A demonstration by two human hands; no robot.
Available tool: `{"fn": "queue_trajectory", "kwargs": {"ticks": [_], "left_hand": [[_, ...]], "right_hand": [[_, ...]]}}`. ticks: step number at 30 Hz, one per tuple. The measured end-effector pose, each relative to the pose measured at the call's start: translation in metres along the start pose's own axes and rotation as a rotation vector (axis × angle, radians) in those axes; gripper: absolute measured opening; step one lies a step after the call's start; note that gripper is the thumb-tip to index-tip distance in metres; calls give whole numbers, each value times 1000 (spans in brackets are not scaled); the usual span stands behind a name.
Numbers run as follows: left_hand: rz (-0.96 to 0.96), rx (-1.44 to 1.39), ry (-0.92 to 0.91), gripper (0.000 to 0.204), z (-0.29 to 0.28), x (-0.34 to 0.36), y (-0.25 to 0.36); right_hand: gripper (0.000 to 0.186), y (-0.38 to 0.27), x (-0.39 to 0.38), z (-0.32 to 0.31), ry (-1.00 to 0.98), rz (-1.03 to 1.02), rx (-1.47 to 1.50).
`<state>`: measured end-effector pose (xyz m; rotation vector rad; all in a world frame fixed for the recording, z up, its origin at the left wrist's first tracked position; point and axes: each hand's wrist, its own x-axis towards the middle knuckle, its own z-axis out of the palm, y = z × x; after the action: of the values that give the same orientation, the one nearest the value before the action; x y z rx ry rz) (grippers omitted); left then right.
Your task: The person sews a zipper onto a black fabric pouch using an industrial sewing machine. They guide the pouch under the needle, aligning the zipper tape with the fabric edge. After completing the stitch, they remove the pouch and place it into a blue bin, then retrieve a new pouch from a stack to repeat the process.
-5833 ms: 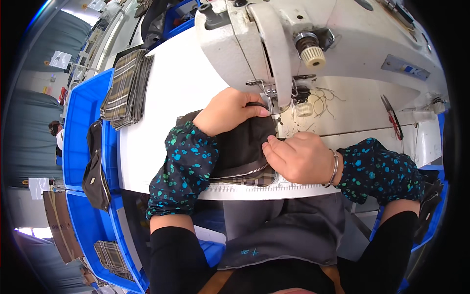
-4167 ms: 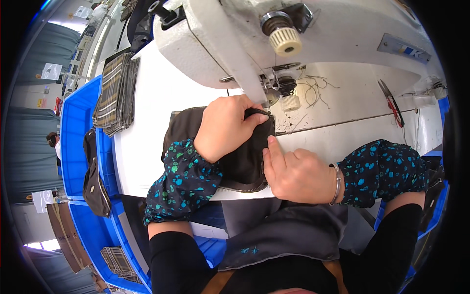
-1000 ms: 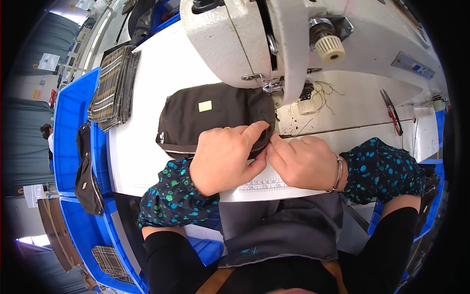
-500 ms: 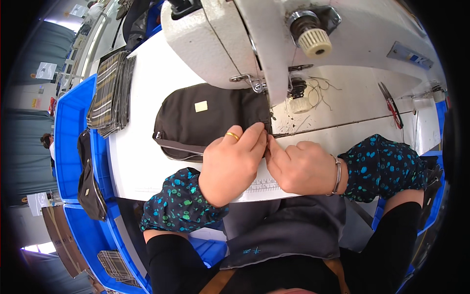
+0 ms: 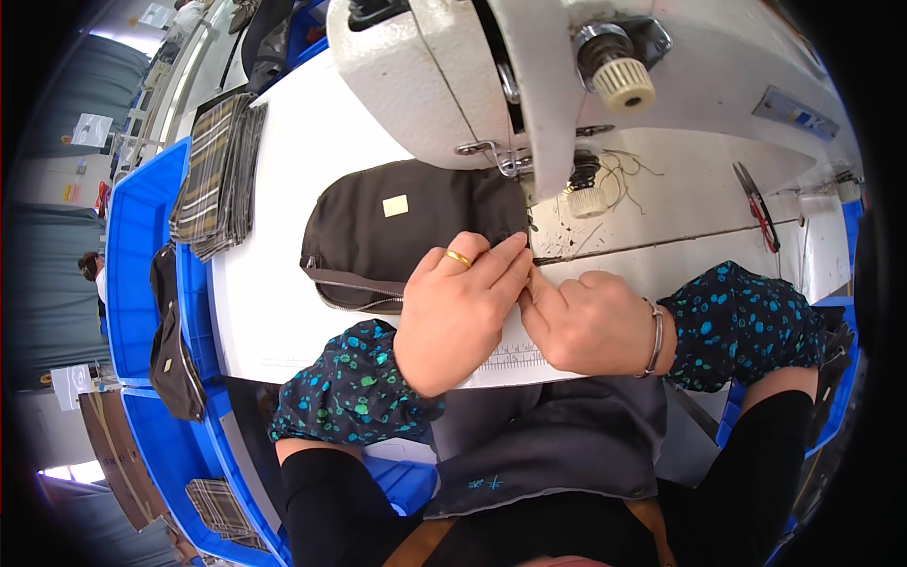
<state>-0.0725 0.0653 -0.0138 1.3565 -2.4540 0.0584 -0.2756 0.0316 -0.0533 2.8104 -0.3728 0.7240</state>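
A dark brown fabric pouch (image 5: 397,236) with a pale rectangular patch and an open-edged zipper band lies on the white table (image 5: 283,350), its right end by the needle area of the sewing machine (image 5: 435,85). My left hand (image 5: 453,317), with a gold ring, presses bent fingers on the pouch's lower right corner. My right hand (image 5: 586,321) pinches that same edge beside it, fingertips touching the left hand's. The fingertips of both hands are partly hidden where they meet.
Plaid fabric pieces (image 5: 213,180) are stacked at the back left. Blue bins (image 5: 142,217) flank the table, one with a dark piece (image 5: 175,359) draped over it. Red-handled scissors (image 5: 756,208) and loose threads (image 5: 624,180) lie right of the needle. A distant person (image 5: 92,269) is at far left.
My left hand has come down from near the needle to the pouch's lower right corner, uncovering the patch. The right hand stayed near that edge. Over the last half second little moved.
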Motion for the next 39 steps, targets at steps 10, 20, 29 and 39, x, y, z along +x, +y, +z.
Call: {"fn": "queue_trajectory", "kwargs": {"ticks": [10,20,29,39], "left_hand": [[-25,-53,8,41,6,0,1],[-71,-11,136,30,28,19,-20],[-118,-58,184,30,37,28,-32],[-135,151,84,33,7,6,-10]], "right_hand": [[22,0,-2,-3,-54,0,12],[27,15,7,11,-26,94,-20],[32,23,9,16,-88,173,-37],[25,19,5,15,19,104,58]]}}
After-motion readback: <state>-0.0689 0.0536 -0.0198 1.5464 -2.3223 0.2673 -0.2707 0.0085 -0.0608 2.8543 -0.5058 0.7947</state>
